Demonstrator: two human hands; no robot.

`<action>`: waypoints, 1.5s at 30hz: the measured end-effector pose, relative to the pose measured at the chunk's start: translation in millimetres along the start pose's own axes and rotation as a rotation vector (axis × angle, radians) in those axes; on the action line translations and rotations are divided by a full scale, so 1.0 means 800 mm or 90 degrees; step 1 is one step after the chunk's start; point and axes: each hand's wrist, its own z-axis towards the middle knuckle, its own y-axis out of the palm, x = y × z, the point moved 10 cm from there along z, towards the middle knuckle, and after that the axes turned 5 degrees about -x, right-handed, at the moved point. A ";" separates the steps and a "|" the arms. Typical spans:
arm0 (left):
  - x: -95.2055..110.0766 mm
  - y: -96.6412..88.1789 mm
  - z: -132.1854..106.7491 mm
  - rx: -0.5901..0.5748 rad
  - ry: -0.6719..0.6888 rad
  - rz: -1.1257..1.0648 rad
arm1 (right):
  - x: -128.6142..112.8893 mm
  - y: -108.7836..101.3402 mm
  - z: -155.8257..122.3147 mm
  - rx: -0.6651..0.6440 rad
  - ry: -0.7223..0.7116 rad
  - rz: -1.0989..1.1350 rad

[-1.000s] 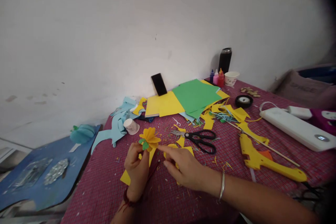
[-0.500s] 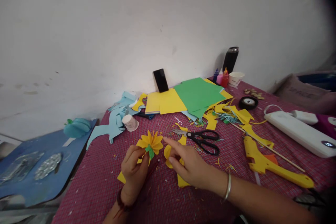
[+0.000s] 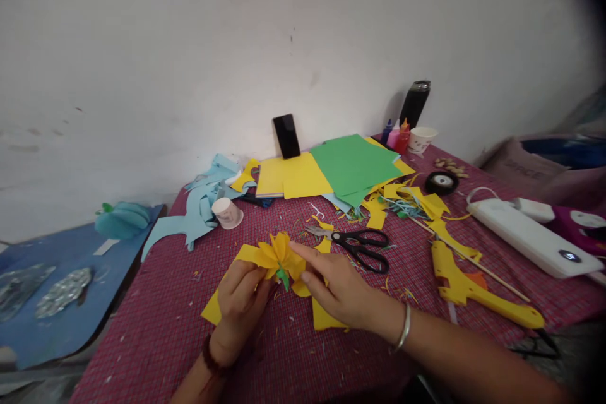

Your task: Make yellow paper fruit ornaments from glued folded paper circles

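A yellow paper flower [image 3: 275, 257] with a small green paper piece [image 3: 283, 279] at its base is pinched by my left hand [image 3: 241, 293], its petals fanned upward. My right hand [image 3: 343, 290] is just right of the flower. Its index finger is stretched out against the edge of the petals, with the thumb apart below it and the other fingers curled. Yellow paper pieces [image 3: 211, 309] lie on the table under both hands. Black-handled scissors [image 3: 362, 243] rest beyond my right hand, blades pointing left.
Green sheets [image 3: 355, 167] and yellow sheets lie at the back, near a phone [image 3: 286, 136] against the wall. Light-blue scraps [image 3: 201, 208] and a paper cup [image 3: 227, 213] are at left. A yellow glue gun [image 3: 478, 293], a stick, a black tape roll [image 3: 442, 182] and a white device [image 3: 530, 237] occupy the right.
My left hand has turned and shifted the flower slightly right, so its petals now meet my right index finger. The view has shifted a little.
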 end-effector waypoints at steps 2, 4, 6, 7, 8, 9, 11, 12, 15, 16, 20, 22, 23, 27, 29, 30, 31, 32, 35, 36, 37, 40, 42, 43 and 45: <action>0.004 0.001 0.000 -0.003 0.014 0.006 | 0.000 -0.001 0.001 -0.002 -0.002 -0.006; 0.006 0.002 0.001 -0.007 0.026 0.007 | -0.002 -0.002 0.001 -0.004 -0.013 -0.013; 0.010 0.005 0.001 -0.021 0.040 0.005 | -0.004 -0.005 0.001 0.002 -0.025 -0.020; 0.012 0.006 0.002 -0.030 0.050 0.008 | -0.005 -0.007 0.001 0.006 -0.031 -0.024; 0.016 0.008 0.002 -0.038 0.064 0.015 | -0.006 -0.009 0.001 0.010 -0.035 -0.028; 0.019 0.009 0.001 -0.047 0.080 0.022 | -0.006 -0.010 0.001 0.013 -0.039 -0.033; 0.026 0.013 0.000 -0.065 0.109 0.038 | -0.005 -0.012 0.002 0.010 -0.040 -0.048; 0.027 0.015 -0.001 -0.074 0.118 0.046 | -0.005 -0.013 0.002 0.010 -0.039 -0.057; 0.029 0.021 -0.004 -0.106 0.128 0.059 | -0.004 -0.017 0.003 0.019 -0.041 -0.071; 0.029 0.023 -0.005 -0.114 0.132 0.063 | -0.005 -0.019 0.003 0.024 -0.047 -0.069; 0.034 0.029 -0.009 -0.138 0.160 0.080 | -0.009 -0.018 0.003 -0.008 -0.074 -0.069; 0.037 0.032 -0.008 -0.150 0.165 0.075 | -0.008 -0.022 0.003 -0.005 -0.078 -0.058; 0.036 0.032 -0.007 -0.148 0.154 0.064 | -0.006 -0.027 0.002 0.016 -0.067 -0.041; 0.007 0.021 0.001 -0.073 -0.030 -0.043 | 0.017 -0.049 -0.001 0.118 0.033 0.049; -0.028 0.019 -0.004 -0.028 -0.210 -0.126 | 0.025 -0.045 -0.002 0.118 0.061 0.074; -0.045 0.021 -0.011 -0.008 -0.303 -0.178 | 0.027 -0.041 -0.001 0.110 0.065 0.079; -0.060 0.023 -0.019 0.012 -0.386 -0.234 | 0.029 -0.036 -0.001 0.100 0.067 0.079; -0.073 0.026 -0.026 0.031 -0.453 -0.286 | 0.030 -0.031 -0.001 0.090 0.067 0.074; -0.096 0.021 -0.035 0.062 -0.538 -0.371 | 0.031 -0.015 -0.001 0.052 0.063 0.048; -0.103 0.015 -0.035 0.060 -0.545 -0.366 | 0.030 -0.009 -0.001 0.033 0.061 0.040; -0.113 0.004 -0.036 0.053 -0.552 -0.347 | 0.029 -0.004 -0.001 0.017 0.057 0.032; -0.159 -0.050 -0.046 0.046 -0.583 -0.217 | 0.026 0.006 -0.004 -0.010 0.040 0.009; -0.203 -0.105 -0.062 0.068 -0.610 -0.109 | 0.030 0.010 -0.009 -0.017 0.032 -0.014; -0.229 -0.134 -0.073 0.084 -0.629 -0.066 | 0.035 0.013 -0.012 -0.024 0.032 -0.024; -0.282 -0.198 -0.103 0.134 -0.676 0.034 | 0.049 0.015 -0.021 -0.015 0.029 -0.043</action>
